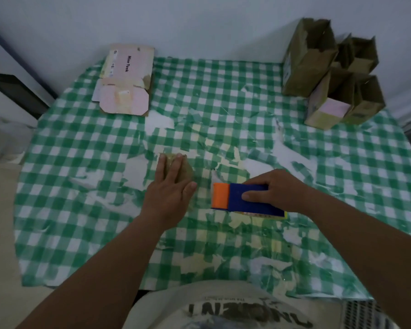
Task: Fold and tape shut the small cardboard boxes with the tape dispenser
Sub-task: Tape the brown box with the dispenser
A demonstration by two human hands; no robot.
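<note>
While my shirt hem fills the near edge, both my forearms reach out over the green checked tablecloth (81,176), worn and patched with tape scraps. Landmark: tape dispenser (244,198), blue body, orange front end, lying on the cloth. My right hand (275,188) grips it from above, thumb curled on the near side, fingers wrapped over the far side; orange end points toward my left hand. Just left of the dispenser, my left hand (170,186) lies flat, fingers straight and slightly spread, pressing down on a small brown cardboard box (186,172); most of it hidden under my palm, can't tell if flaps are closed. Thumb sticks out toward the dispenser, not touching it. Far left of the dispenser, near the wall: a stack of flattened pink box blanks (126,79), unfolded, printed text on top one. Far right of the dispenser, back corner: cluster of assembled brown boxes (330,74), standing or tipped, tops open, flaps up; insides look dark, contents can't tell. One shows a pink face toward me.
</note>
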